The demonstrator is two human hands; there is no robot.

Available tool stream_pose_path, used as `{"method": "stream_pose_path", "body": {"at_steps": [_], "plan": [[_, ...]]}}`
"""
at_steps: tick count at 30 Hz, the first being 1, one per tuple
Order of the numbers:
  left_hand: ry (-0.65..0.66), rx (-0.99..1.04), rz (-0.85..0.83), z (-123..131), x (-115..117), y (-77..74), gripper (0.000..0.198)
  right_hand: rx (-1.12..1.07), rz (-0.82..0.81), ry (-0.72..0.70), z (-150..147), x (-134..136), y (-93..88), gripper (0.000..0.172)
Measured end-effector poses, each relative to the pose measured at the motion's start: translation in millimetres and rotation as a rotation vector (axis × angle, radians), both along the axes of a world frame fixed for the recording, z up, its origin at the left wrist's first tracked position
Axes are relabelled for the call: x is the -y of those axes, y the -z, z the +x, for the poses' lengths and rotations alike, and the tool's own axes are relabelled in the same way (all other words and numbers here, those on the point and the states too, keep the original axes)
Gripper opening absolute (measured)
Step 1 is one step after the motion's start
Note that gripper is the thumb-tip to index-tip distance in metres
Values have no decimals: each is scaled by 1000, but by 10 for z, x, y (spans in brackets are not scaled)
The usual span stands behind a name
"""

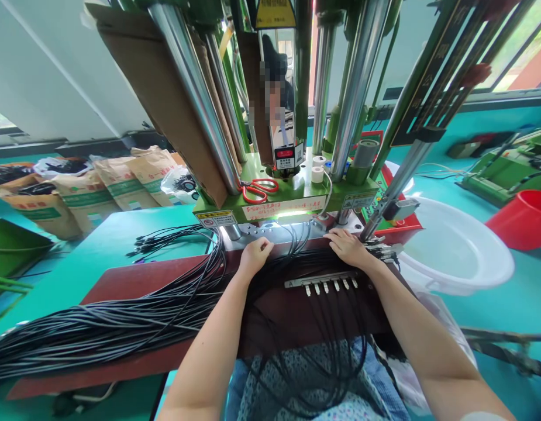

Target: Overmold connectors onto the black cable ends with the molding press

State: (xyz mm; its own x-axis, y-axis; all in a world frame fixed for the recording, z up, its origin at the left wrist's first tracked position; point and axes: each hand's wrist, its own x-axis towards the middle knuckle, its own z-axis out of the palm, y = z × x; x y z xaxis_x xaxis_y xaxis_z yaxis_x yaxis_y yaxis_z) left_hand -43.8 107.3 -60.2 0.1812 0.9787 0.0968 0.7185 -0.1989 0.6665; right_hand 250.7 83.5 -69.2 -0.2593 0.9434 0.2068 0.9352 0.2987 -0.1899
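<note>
Well apart: LH [255, 257], RH [348, 248] nr plate [276, 233] edge.

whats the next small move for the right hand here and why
Probably ease the right hand back a little: it lies at the front of the metal plate, close to the overhanging green block, and black cables run in beneath that block.

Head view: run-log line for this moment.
left hand: curled, at press front edge; right hand: same edge, farther right; cables: between hands; metal strip: connectors in a row; red scissors: on press
</note>
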Motion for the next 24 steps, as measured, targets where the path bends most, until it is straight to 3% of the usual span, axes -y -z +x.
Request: {"method": "stream_pose_path", "body": {"at_steps": [15,20,24], "plan": [[-7,-12,-18,18,22,-44,26,-28,-31,-31,24,-10,-26,35],[-20,-39,-16,44,29,-67,24,-30,-88,-110,16,-230,-207,25],[-39,-74,-25,68,30,-70,24,-48,-22,51,-83,-497,-378,26]]}}
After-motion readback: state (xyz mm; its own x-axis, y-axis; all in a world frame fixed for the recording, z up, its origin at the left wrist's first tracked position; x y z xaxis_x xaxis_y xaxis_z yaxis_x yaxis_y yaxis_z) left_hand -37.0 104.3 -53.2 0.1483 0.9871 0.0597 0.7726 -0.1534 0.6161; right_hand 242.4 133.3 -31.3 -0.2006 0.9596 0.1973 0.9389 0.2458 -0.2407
